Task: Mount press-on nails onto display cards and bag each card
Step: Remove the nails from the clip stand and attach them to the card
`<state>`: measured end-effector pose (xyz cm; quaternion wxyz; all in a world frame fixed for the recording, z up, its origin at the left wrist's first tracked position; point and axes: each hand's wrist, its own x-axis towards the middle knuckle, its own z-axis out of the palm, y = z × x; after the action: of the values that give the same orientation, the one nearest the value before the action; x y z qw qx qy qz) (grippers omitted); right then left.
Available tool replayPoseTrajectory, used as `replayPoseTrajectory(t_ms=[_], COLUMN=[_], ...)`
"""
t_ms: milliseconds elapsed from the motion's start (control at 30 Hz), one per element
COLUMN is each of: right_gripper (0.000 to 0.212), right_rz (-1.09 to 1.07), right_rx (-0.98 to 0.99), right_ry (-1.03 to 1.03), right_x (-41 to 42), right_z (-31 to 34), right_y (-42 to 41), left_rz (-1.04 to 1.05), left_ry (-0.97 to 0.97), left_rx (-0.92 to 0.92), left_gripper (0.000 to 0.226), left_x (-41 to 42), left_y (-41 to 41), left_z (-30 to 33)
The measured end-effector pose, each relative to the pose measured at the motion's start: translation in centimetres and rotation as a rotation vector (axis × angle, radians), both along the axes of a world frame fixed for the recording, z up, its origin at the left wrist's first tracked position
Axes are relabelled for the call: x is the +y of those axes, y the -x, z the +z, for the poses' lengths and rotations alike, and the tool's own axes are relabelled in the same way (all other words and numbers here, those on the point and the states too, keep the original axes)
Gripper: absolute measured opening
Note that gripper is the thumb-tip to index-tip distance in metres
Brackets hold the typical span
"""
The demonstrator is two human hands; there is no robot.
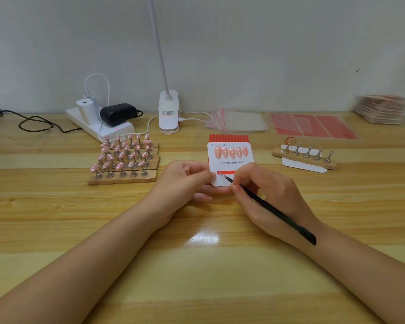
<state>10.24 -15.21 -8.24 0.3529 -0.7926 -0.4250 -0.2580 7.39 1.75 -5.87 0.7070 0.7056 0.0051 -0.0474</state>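
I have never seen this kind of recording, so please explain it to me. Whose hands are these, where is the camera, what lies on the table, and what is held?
There is no machine here: a person works with two bare hands. The single picture comes from a camera worn on the person's head, looking forward and down.

The left hand holds a white display card printed "Handmade Nail". Five pink nails already sit in its upper row, and a red strip lies below the text. The right hand grips thin black tweezers, whose tip is at the left end of that strip.

On the wooden table, to the left, are wooden racks of pink nails on small stands. To the right is a rack with bare stands. Behind lie clear bags, red sheets, a clip lamp and a power strip.
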Motion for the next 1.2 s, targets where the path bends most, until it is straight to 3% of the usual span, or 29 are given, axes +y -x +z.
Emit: replayPoseTrajectory(t_ms=[167,467,1200], right_gripper=[0.018,0.015,0.009], right_rz=[-0.081,0.022,0.005], right_rx=[0.194,0.143,0.038], right_ry=[-0.238,-0.063,-0.012], right_x=[-0.45,-0.02,0.09], right_z=[0.08,0.14,0.23], right_y=[-0.28,0.20,0.24], left_rz=[0.041,0.016,0.050], left_ry=[0.035,-0.031,-0.083], left_rx=[0.002,-0.048,-0.154], left_gripper=[0.016,0.019,0.024], left_x=[0.18,-0.04,-0.54], left_y=[0.00,-0.05,0.12], left_z=[-0.11,-0.38,-0.91])
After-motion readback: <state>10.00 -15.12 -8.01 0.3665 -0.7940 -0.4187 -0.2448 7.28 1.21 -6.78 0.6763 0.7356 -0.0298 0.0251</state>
